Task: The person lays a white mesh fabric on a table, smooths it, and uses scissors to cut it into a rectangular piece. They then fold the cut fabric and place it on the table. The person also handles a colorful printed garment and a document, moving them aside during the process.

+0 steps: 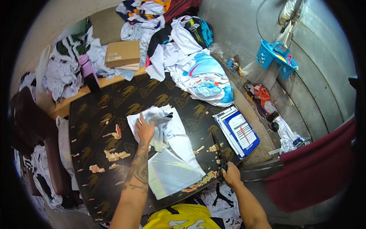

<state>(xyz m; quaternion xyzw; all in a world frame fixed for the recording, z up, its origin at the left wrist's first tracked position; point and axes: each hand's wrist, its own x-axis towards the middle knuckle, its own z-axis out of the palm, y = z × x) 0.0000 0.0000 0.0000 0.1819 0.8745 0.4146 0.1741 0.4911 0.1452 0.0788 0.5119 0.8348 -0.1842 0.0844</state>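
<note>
Left hand (145, 129), fingers spread, rests on cloth (177, 171) mid-table (89, 133); right hand's (231, 174) fingers curl round scissors (218, 149) by the right edge. Arranging stage, I reckon; next move wants those folds flattened.

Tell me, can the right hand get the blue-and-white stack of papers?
Probably yes: the paper stack lies close by, with nothing seen in between. But the right hand holds long, dark scissors, so it might need to put them down first.
</note>
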